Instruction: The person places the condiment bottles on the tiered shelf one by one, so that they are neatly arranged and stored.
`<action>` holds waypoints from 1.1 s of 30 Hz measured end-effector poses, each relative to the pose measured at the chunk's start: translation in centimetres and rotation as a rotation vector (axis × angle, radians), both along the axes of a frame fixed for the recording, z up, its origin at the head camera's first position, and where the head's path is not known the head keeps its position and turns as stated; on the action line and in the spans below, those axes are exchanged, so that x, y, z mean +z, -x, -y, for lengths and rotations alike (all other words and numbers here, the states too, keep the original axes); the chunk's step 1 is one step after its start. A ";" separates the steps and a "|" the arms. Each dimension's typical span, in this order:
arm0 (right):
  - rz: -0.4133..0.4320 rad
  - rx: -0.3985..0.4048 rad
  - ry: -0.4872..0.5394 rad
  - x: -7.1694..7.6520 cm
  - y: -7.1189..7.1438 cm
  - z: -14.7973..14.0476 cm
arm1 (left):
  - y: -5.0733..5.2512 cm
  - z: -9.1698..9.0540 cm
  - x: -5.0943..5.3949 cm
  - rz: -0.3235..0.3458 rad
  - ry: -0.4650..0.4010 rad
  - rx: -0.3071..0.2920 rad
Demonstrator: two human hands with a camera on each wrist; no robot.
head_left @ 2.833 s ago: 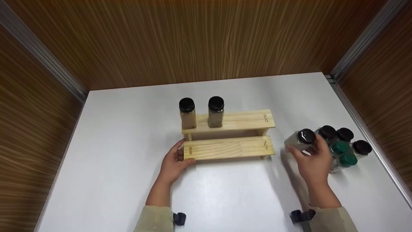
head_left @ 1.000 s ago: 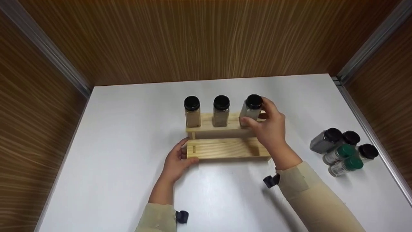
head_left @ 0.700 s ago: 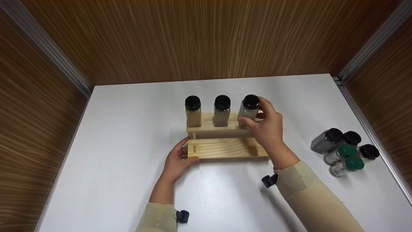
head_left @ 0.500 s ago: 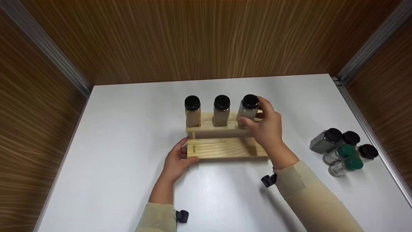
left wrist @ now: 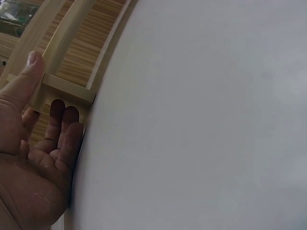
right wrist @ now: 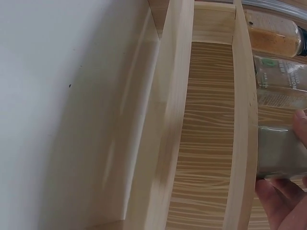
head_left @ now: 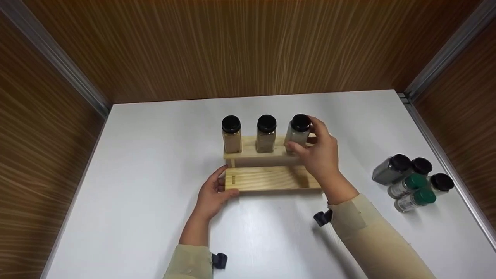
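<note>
A two-tier wooden spice rack [head_left: 271, 179] stands on the white table. My left hand [head_left: 211, 195] grips the left end of its lower tier, thumb at the front edge. In the left wrist view that thumb [left wrist: 29, 72] lies along the wood, the other fingers curled below. My right hand [head_left: 321, 153] holds a black-capped spice jar [head_left: 297, 133] of pale contents upright at the upper tier's right part. The right wrist view shows this jar [right wrist: 280, 151] at the tier's edge. Left of it on the upper tier stand a tan-filled jar [head_left: 232, 141] and a brownish jar [head_left: 266, 141].
To the right on the table [head_left: 135, 174], several more jars are grouped close together: a dark one [head_left: 385, 172] with a black cap, two with green caps [head_left: 415, 180], and others with black caps [head_left: 441, 182]. Wood-grain panels [head_left: 248, 46] enclose the back and sides.
My right hand has carried the pale jar from beside the right-hand group left to the upper tier, then shifted it slightly left. The left hand has stayed on the rack.
</note>
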State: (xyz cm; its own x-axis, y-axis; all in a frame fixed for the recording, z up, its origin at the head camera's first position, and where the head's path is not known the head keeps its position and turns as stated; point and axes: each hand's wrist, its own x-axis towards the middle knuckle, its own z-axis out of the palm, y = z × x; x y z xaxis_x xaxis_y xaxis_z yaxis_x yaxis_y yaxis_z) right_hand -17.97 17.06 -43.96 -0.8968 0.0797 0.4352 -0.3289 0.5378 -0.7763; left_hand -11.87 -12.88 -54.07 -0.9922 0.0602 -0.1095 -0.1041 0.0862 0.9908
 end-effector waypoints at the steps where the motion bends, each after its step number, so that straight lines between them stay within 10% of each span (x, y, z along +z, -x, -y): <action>1: 0.014 -0.002 -0.001 0.0 -0.1 0.0 | 0.0 0.0 0.0 0.000 -0.001 -0.002; 8: 0.068 -0.032 0.084 -0.3 -1.6 -0.7 | -0.1 0.2 0.0 -0.013 -0.004 -0.011; 20: -0.177 -0.316 0.063 -2.1 -3.5 -6.2 | -0.1 0.3 0.2 0.026 0.027 0.016; 33: 0.143 -0.533 -0.032 -4.0 -5.1 -11.9 | 0.1 0.4 0.1 0.026 0.031 0.012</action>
